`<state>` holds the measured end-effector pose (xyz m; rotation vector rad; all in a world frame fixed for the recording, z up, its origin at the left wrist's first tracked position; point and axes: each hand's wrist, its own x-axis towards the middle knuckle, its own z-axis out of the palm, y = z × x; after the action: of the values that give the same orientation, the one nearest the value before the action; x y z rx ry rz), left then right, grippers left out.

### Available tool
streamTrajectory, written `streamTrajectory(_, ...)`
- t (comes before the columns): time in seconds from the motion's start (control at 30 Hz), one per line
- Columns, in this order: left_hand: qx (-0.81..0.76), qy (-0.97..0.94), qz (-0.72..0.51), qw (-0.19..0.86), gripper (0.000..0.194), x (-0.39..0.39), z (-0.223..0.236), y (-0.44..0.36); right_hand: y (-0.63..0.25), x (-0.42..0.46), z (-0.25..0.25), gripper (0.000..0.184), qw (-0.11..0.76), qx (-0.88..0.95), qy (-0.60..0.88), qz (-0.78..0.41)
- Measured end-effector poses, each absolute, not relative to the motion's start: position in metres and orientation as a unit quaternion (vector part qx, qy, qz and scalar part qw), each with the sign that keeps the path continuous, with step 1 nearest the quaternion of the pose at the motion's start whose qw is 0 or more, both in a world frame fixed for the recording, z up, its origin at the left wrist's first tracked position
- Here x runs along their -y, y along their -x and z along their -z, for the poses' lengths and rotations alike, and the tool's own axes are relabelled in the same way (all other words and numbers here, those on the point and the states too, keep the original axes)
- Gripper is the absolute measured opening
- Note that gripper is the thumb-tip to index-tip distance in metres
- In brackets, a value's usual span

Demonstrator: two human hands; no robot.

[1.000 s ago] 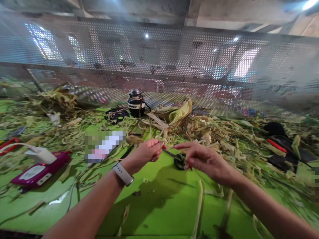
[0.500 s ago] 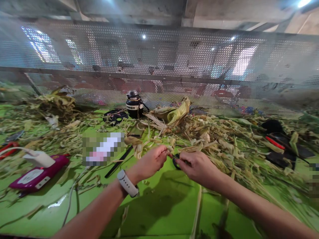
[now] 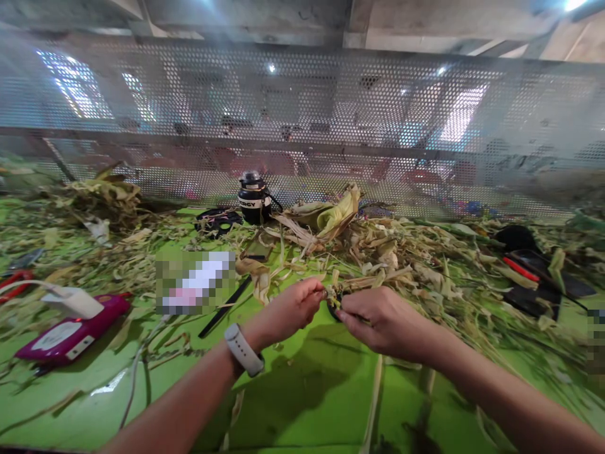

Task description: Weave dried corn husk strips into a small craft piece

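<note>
My left hand [image 3: 297, 306], with a pale watch on its wrist, is closed in a pinch at the centre of the green table [image 3: 288, 410]. What lies between its fingertips is too small to make out. My right hand [image 3: 373, 318] is closed just to the right, thumb against fingers; its grip is hidden. A black ring-shaped thing [image 3: 333, 308] shows at the right fingertips, and I cannot tell whether it is held. Small pale plant scraps [image 3: 334, 293] are seen between the two hands. Behind them spreads a heap of dry corn husks [image 3: 326, 221].
A black bottle [image 3: 254, 198] stands at the back before a perforated metal screen [image 3: 302, 120]. To the left lie a blurred-out phone [image 3: 198, 284] on a cable, a black strip [image 3: 225, 306], and a purple power strip [image 3: 75, 331] with a white charger [image 3: 73, 302]. Black-and-red items [image 3: 522, 269] lie right.
My right hand has turned slightly and its fingers have curled further. My left hand has shifted slightly right, still pinched. Plant scraps between the hands show more clearly.
</note>
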<state>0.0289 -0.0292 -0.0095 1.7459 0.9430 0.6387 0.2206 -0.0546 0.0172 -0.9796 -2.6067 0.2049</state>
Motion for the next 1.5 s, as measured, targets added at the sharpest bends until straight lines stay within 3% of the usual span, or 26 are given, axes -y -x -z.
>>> streamTrajectory(0.17, -0.315, -0.563, -0.273, 0.713, 0.023, 0.024, 0.005, -0.023, -0.223, 0.052, -0.024, 0.024, 0.186, 0.913, 0.352, -0.088)
streamTrajectory(0.3, -0.299, -0.509, -0.283, 0.756, 0.026, 0.024, 0.006, -0.023, -0.222, 0.055, -0.02, 0.022, 0.161, 0.917, 0.356, -0.081)
streamTrajectory(0.43, -0.337, -0.559, -0.294, 0.698, 0.023, 0.027, 0.007, -0.029, -0.22, 0.059, -0.019, 0.023, 0.143, 0.929, 0.337, -0.055)
streamTrajectory(0.57, -0.422, -0.655, -0.289, 0.556, 0.018, 0.029, 0.013, -0.032, -0.223, 0.058, -0.023, 0.023, 0.118, 0.941, 0.316, 0.002)
streamTrajectory(0.7, -0.388, -0.778, -0.267, 0.416, 0.016, 0.033, 0.011, -0.029, -0.234, 0.054, -0.039, 0.027, 0.142, 0.946, 0.29, 0.003)
streamTrajectory(0.77, -0.344, -0.818, -0.203, 0.413, 0.017, 0.039, 0.004, -0.027, -0.238, 0.05, -0.047, 0.028, 0.174, 0.942, 0.285, -0.026)
streamTrajectory(0.9, -0.258, -0.798, -0.105, 0.534, 0.02, 0.053, -0.013, -0.026, -0.24, 0.038, -0.041, 0.031, 0.249, 0.91, 0.303, -0.133)
streamTrajectory(1.0, -0.242, -0.705, -0.169, 0.645, 0.022, 0.052, -0.013, -0.024, -0.235, 0.027, -0.017, 0.037, 0.293, 0.849, 0.346, -0.273)
streamTrajectory(1.1, -0.256, -0.608, -0.32, 0.68, 0.021, 0.039, -0.004, -0.021, -0.225, 0.023, 0.007, 0.043, 0.302, 0.759, 0.359, -0.452)
streamTrajectory(1.23, -0.332, -0.567, -0.418, 0.627, 0.018, 0.025, 0.007, -0.025, -0.209, 0.031, 0.018, 0.046, 0.345, 0.675, 0.384, -0.527)
streamTrajectory(1.37, -0.434, -0.645, -0.424, 0.464, 0.016, 0.022, 0.015, -0.03, -0.201, 0.05, 0.008, 0.042, 0.352, 0.645, 0.359, -0.576)
streamTrajectory(1.5, -0.484, -0.673, -0.455, 0.327, 0.016, 0.015, 0.019, -0.023, -0.203, 0.061, -0.008, 0.036, 0.294, 0.719, 0.373, -0.507)
